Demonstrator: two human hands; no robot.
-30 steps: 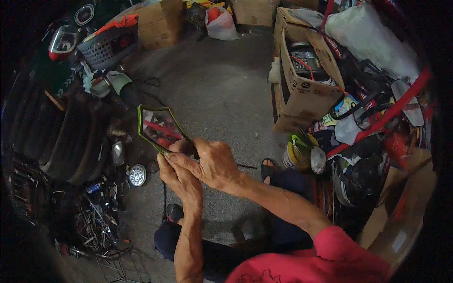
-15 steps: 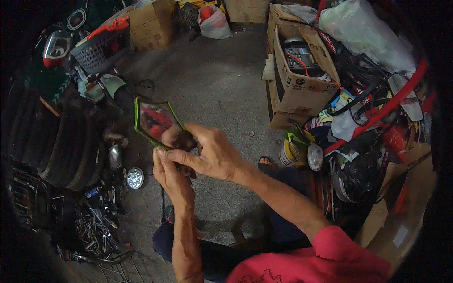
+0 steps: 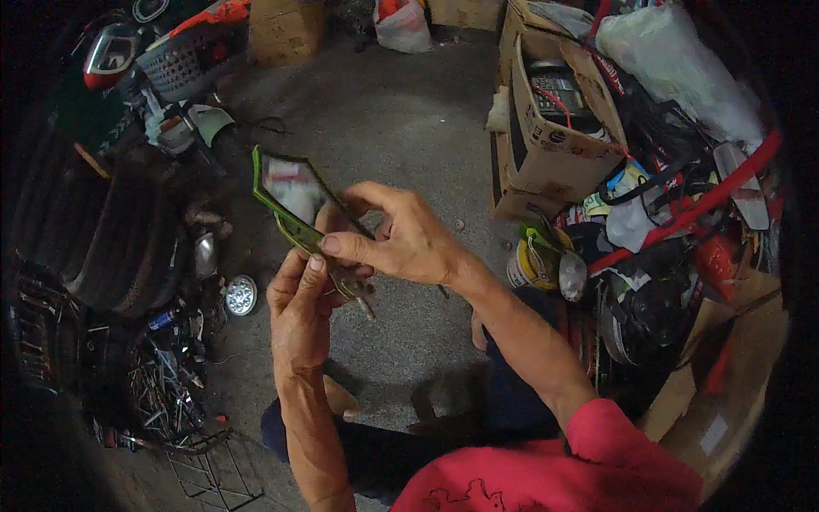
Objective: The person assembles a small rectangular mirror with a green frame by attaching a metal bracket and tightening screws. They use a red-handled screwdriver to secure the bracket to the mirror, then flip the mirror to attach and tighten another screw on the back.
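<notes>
A: Where've we got the green-rimmed mirror (image 3: 294, 188)?

B: Tilted in our hands, above the floor (image 3: 401, 111). R hand (image 3: 401, 235): thumb clamped on the lower rim, fingers curled at its R side. L hand (image 3: 299, 316): thumb & fingers pinched on the lower end; can't tell how deep, b/c they hide it.

A: Risk?

B: Prob a drop: if our thumb slips on that thin rim, the glass could crack. Twisting too hard might strain the rim.

A: What else is abt?

B: Floor's L edge: tyres (image 3: 128, 247), round lamp (image 3: 241, 295) nr them. Lower L corner: metal tools (image 3: 166, 392), wire rack (image 3: 217, 474). R edge: carton (image 3: 567, 166), yellow tub (image 3: 527, 273). Clutter'd limit us sideways; our own fingers block the view.
</notes>
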